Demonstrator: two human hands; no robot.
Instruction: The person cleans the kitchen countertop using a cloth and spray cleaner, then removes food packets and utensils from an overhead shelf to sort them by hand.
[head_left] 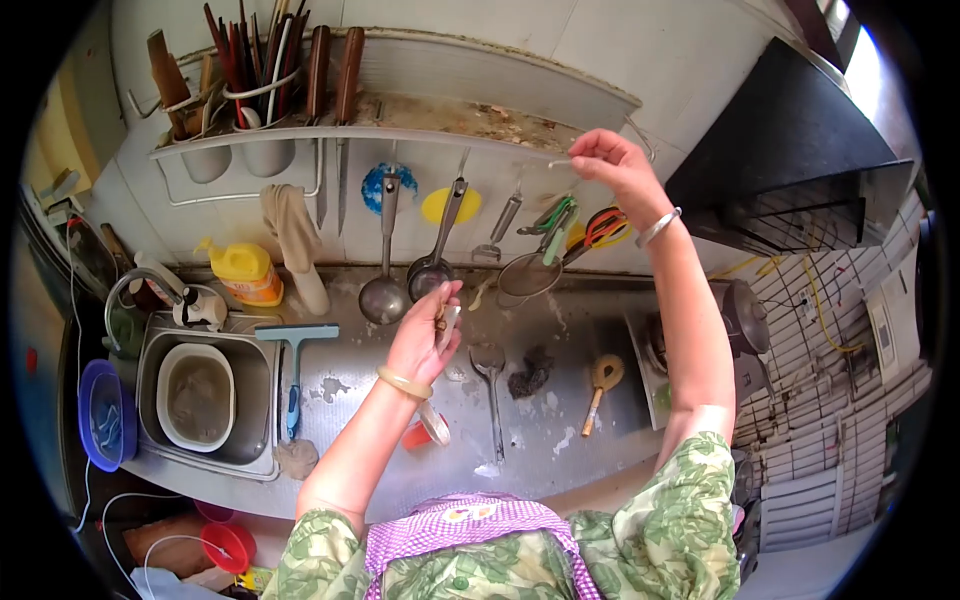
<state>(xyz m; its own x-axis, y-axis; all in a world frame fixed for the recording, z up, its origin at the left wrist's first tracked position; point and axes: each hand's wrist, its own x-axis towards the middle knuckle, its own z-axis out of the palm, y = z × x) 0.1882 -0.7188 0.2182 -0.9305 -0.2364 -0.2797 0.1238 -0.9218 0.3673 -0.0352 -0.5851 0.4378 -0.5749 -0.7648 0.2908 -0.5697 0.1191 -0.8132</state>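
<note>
Raised to the front edge of the wall shelf (400, 130), my right hand (612, 165) pinches a small pale hook-like piece (560, 163) between thumb and fingers. Below and to the left, over the metal counter (340, 350), my left hand (425, 338) is curled round a small whitish object (449, 326) that its fingers partly hide. Two ladles (385, 299) hang from the shelf just beyond my left hand. A strainer (528, 277) and green-handled scissors (557, 222) hang below and left of my right hand.
At the left are a sink (265, 400) with a white basin (228, 358), a yellow bottle (246, 272) and a blue squeegee (296, 334). A spatula (493, 390), a dark scrubber (530, 370) and a wooden-handled brush (604, 375) lie on the counter. A black hood (780, 130) stands at the right.
</note>
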